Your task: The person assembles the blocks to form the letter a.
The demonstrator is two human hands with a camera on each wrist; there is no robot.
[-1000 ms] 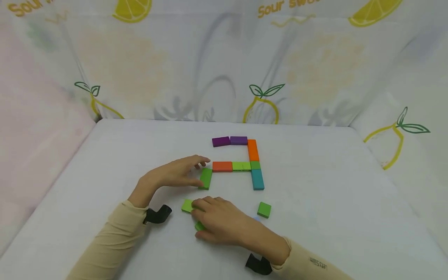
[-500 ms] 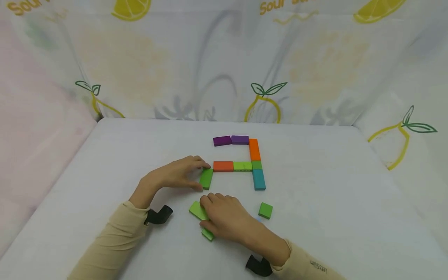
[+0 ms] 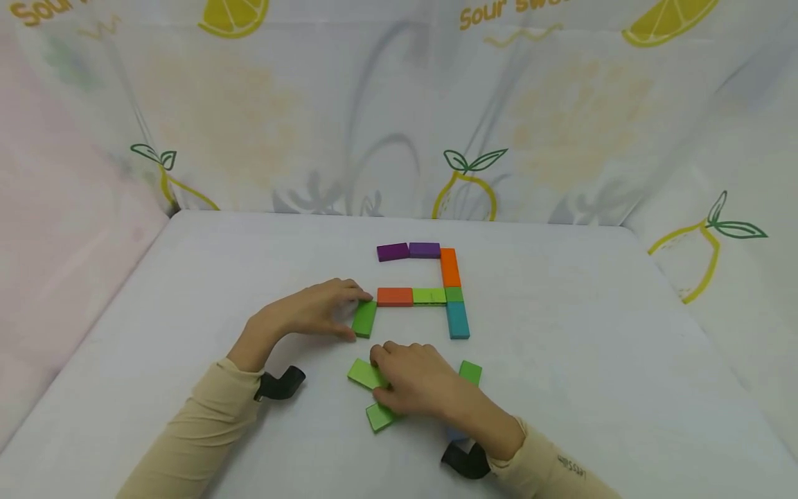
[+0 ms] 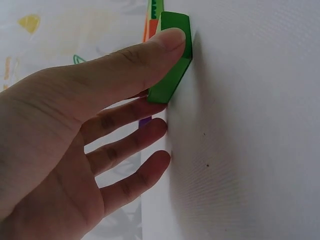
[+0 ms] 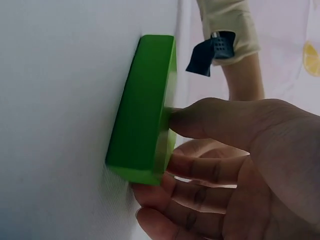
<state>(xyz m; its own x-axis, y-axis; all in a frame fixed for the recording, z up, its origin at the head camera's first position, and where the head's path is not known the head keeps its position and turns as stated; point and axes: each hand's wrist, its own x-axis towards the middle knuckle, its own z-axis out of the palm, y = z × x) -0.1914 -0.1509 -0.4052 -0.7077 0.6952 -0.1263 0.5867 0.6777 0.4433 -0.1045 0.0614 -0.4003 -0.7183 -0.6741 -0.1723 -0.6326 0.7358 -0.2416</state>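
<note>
In the head view my left hand (image 3: 318, 308) grips a green block (image 3: 364, 319) with thumb and index finger at its two ends. The left wrist view shows the thumb on that green block (image 4: 172, 65), its other fingers spread above the white surface. Lower down, my right hand (image 3: 414, 378) has thumb and fingers around the right end of a light green block (image 3: 364, 374). A second light green block (image 3: 382, 417) lies just below the thumb, partly under the hand. It looms large as a green block (image 5: 142, 105) in the right wrist view.
Beyond the hands lie flat blocks in a pattern: dark purple (image 3: 393, 252), purple (image 3: 424, 250), orange (image 3: 450, 267), red-orange (image 3: 395, 297), light green (image 3: 429, 296), small green (image 3: 454, 294) and teal (image 3: 458, 320). A green block (image 3: 470, 373) and a bluish piece (image 3: 457, 434) lie by the right forearm.
My right hand has slid right, and both light green blocks have shifted right with it and spread apart. The left index fingertip has come down onto the far end of the green block.
</note>
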